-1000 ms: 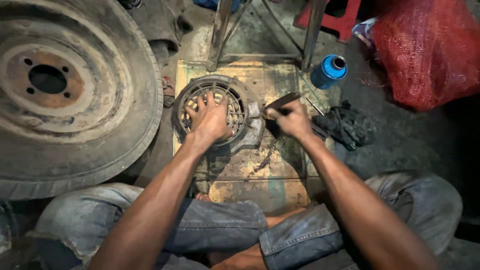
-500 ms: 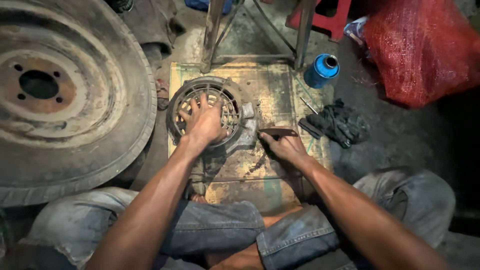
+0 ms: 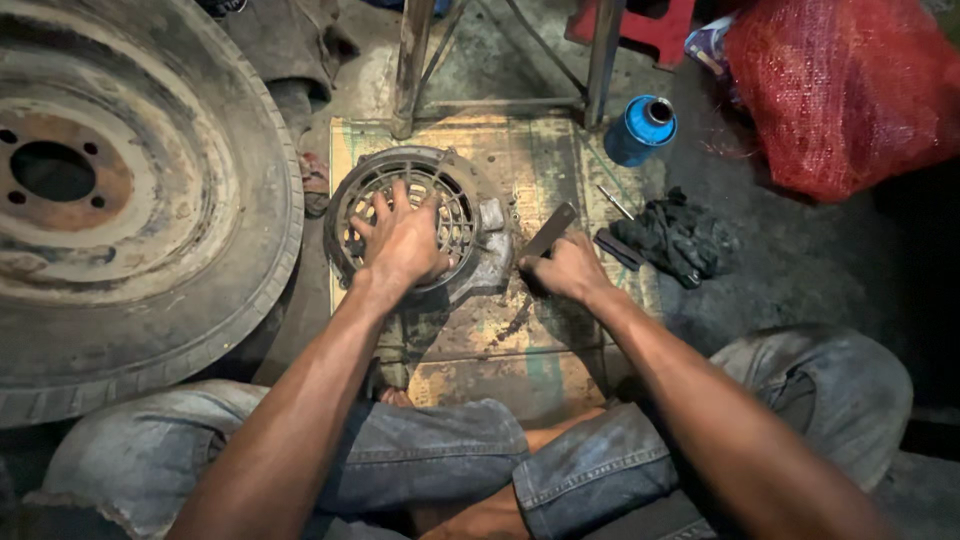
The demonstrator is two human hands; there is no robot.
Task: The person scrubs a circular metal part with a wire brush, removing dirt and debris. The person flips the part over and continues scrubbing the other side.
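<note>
On the concrete floor at the far left lies a large worn rubber tyre on its rusty steel rim (image 3: 120, 200), flat and just beside a stained wooden board (image 3: 540, 340) that the seated person works over. At upper right slumps a bulging red mesh sack (image 3: 850, 95); its contents cannot be made out through the net. On the board rests a round grey metal cover with a slotted grille (image 3: 400, 170), with a lug sticking out at its right side. The left hand (image 3: 400, 245) lies spread flat on the grille, fingers open and pressing down, gripping nothing. The right hand (image 3: 565, 268) is closed around a flat dark metal blade (image 3: 550, 232), whose tip slants up and away from the lug. Right of it a crumpled black rag (image 3: 680, 240) lies on the floor, and beyond that a blue cylindrical can with an open round mouth (image 3: 640, 128) stands tipped; what it holds is hidden.

If the blade slips off the dirty metal, it could probably skid towards the pressing left hand close by; the cover might also slide on the board if that hand eases.
</note>
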